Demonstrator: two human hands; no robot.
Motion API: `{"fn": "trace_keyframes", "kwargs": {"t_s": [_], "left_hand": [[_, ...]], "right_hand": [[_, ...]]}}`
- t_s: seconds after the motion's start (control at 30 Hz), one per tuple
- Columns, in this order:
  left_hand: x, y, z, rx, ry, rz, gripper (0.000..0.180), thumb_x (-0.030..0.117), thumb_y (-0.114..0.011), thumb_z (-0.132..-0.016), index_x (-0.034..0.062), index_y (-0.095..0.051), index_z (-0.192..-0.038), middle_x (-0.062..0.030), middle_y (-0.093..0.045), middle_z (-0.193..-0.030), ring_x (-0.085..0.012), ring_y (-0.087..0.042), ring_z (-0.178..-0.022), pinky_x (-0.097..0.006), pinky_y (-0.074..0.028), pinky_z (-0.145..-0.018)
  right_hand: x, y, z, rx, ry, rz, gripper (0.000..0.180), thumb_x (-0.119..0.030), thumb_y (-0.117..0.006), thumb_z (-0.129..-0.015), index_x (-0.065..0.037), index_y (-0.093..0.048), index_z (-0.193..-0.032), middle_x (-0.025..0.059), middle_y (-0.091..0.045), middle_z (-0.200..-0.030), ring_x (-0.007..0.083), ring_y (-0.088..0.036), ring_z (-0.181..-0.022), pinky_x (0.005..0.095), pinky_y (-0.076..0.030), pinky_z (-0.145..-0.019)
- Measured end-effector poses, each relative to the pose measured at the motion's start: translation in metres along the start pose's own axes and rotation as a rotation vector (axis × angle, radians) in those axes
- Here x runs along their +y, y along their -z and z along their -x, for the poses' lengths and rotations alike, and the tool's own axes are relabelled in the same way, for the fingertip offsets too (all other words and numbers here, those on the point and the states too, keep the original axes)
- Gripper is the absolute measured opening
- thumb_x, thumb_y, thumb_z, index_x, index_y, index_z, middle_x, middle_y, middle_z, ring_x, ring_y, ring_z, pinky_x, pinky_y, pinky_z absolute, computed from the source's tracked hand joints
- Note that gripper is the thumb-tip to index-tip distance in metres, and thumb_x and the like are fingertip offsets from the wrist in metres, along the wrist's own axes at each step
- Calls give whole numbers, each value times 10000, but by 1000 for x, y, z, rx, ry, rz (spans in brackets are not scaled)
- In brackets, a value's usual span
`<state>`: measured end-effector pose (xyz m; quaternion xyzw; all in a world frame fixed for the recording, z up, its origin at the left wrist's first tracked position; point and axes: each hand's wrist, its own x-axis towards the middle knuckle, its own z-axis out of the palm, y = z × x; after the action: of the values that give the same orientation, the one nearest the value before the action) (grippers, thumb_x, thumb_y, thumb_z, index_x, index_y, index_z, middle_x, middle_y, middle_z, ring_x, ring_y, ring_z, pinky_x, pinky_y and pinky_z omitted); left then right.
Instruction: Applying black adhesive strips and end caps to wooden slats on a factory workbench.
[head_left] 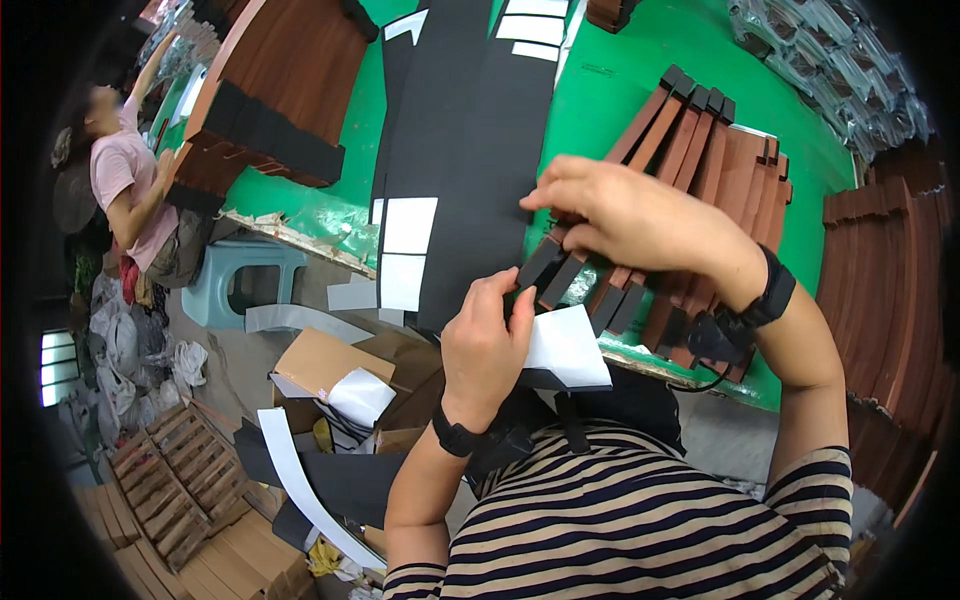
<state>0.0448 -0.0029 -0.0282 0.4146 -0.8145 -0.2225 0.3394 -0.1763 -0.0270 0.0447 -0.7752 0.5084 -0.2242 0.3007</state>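
Note:
My left hand (487,340) pinches a white backing paper (565,345) with a black edge, just off the near edge of the green table (620,90). My right hand (630,215) rests fingertips on the black ends of a fanned row of brown strips (690,150) and holds down the edge of a long black sheet (470,150). White rectangles (408,250) show on that black sheet's near end.
More brown pieces with black ends are stacked at the table's far left (270,110) and along the right (880,270). A cardboard box (345,385) with paper scraps stands below. Another person in a pink shirt (125,180) works at the left beside a pale stool (235,280).

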Motion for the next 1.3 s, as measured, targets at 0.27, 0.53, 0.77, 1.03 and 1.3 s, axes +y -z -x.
{"fn": "trace_keyframes", "kwargs": {"t_s": [0.27,0.53,0.77,1.03,1.3], "left_hand": [[5,1,0,-30,39,6,228,27,-699,-863,-31,-616,-1068,-112,-645,-859,-180,-585,-573,-294,-473,-510],[5,-1,1,-18,64,2,212,43,-685,-894,-23,-619,-1085,-76,-635,-799,-115,-544,-548,-268,-436,-503],[7,0,2,-36,90,-3,213,80,-688,-900,-40,-608,-1057,-123,-654,-820,-203,-613,-567,-315,-493,-520],[2,-5,3,-16,54,37,207,73,-686,-906,-36,-602,-1062,-128,-663,-830,-221,-648,-616,-318,-517,-552],[3,-6,4,-17,73,43,202,21,-668,-911,-17,-593,-1095,-73,-626,-778,-111,-614,-629,-246,-485,-557]], "right_hand": [[27,1,-2,-30,102,19,209,-35,-706,-804,6,-718,-1009,99,-641,-996,265,-623,-983,369,-510,-851],[28,-1,-2,-37,177,61,196,-120,-719,-772,-37,-764,-944,92,-695,-965,256,-625,-999,373,-525,-843],[30,-7,-1,42,272,131,136,-141,-737,-797,-47,-741,-894,54,-690,-904,241,-629,-934,372,-535,-780],[30,-8,-1,55,276,133,141,-160,-723,-814,-55,-700,-906,60,-677,-874,255,-636,-899,387,-526,-757],[31,-7,0,54,295,148,138,-148,-734,-791,-51,-691,-879,60,-674,-869,255,-635,-899,386,-531,-745]]}}
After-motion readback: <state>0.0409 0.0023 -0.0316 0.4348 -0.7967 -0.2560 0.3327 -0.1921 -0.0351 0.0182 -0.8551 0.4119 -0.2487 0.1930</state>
